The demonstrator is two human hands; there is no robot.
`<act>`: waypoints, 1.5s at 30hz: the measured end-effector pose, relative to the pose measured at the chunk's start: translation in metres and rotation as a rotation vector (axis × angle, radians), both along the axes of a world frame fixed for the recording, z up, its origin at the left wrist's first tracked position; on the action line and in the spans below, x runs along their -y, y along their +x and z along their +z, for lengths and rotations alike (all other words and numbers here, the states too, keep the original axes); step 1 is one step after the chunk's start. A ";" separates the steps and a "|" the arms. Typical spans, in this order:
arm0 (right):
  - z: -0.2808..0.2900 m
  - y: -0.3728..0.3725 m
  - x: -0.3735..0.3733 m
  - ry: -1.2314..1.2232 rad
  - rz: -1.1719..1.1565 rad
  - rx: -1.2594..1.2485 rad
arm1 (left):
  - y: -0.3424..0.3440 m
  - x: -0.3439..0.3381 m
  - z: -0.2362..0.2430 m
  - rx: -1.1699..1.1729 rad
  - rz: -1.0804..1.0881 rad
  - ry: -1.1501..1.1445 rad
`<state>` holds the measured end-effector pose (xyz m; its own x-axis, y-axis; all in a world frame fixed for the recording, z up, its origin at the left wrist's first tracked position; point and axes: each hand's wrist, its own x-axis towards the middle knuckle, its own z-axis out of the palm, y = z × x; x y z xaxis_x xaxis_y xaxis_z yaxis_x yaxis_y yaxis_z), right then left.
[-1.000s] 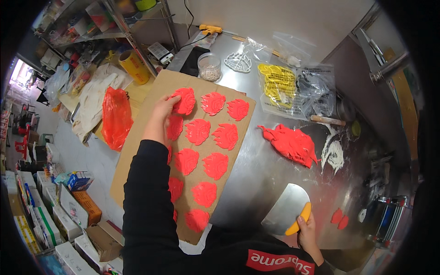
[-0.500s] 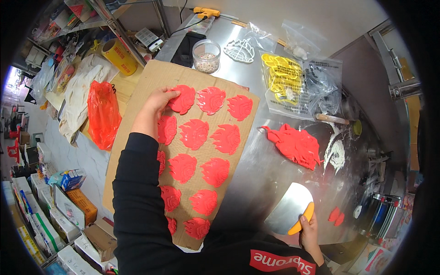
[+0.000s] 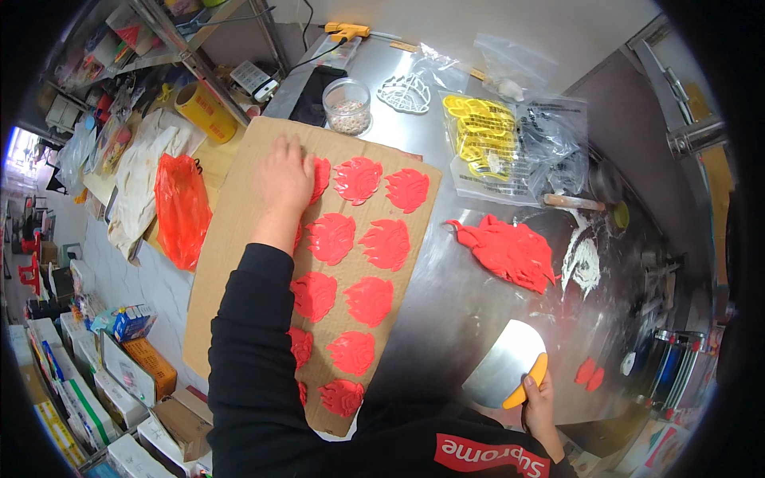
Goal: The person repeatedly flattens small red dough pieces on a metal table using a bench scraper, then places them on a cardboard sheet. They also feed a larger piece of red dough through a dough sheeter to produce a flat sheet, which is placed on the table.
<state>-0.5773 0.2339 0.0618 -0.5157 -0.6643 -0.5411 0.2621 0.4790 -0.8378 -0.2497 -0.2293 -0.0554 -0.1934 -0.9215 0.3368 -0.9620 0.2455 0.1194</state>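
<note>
My left hand rests over the upper left of a brown cardboard sheet, its fingers laid out flat. Under its edge a red flame-shaped clay piece shows only in part. More such pieces lie in rows on the cardboard, among them one at the top middle and one at the bottom; my sleeve hides some of the left row. Low on the right, my right hand grips a scraper by its orange handle, its wide metal blade pointing up and left.
A crumpled red clay lump lies on the metal table, beside white powder and a roller. Farther back are yellow cutters in a bag, a white cutter and a clear jar. A red bag sits left.
My left hand has gone from pinching the top-left red piece's edge to lying flatter, farther over the cardboard. The view has shifted slightly. My right hand still holds the scraper in place.
</note>
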 end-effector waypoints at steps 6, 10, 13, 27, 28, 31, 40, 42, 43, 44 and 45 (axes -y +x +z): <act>-0.005 -0.007 -0.022 0.153 -0.088 -0.002 | -0.015 0.013 -0.032 0.239 -0.350 0.132; -0.022 -0.021 -0.072 -0.115 -0.308 0.209 | -0.021 0.009 -0.003 0.254 -0.127 0.300; -0.037 -0.053 -0.131 -0.115 -0.462 0.201 | -0.043 -0.016 0.020 0.153 -0.363 -0.163; -0.105 -0.237 -0.393 -0.026 -0.983 0.006 | -0.352 -0.369 0.069 -0.320 -1.075 0.303; -0.109 -0.250 -0.396 -0.016 -0.941 0.009 | -0.381 -0.403 0.067 -0.283 -1.118 0.325; -0.122 -0.275 -0.392 -0.042 -0.853 0.057 | -0.472 -0.500 0.053 -0.264 -1.415 0.469; -0.130 -0.272 -0.377 -0.121 -0.916 0.008 | -0.612 -0.643 0.017 0.262 -1.512 0.471; -0.127 -0.275 -0.374 -0.068 -0.895 0.036 | -0.617 -0.648 0.012 0.279 -1.508 0.490; -0.126 -0.276 -0.372 -0.053 -0.876 0.027 | -0.619 -0.650 0.011 0.251 -1.518 0.482; -0.125 -0.278 -0.371 -0.093 -0.819 0.010 | -0.620 -0.651 0.009 0.292 -1.505 0.491; -0.123 -0.279 -0.370 -0.005 -0.806 -0.004 | -0.620 -0.651 0.009 0.294 -1.502 0.491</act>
<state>-0.8563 0.6038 -0.0613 -0.8392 -0.0900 -0.5363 0.5224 0.1400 -0.8411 -0.8701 0.4217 -0.0469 -0.9800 0.1505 -0.1302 0.1002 0.9384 0.3306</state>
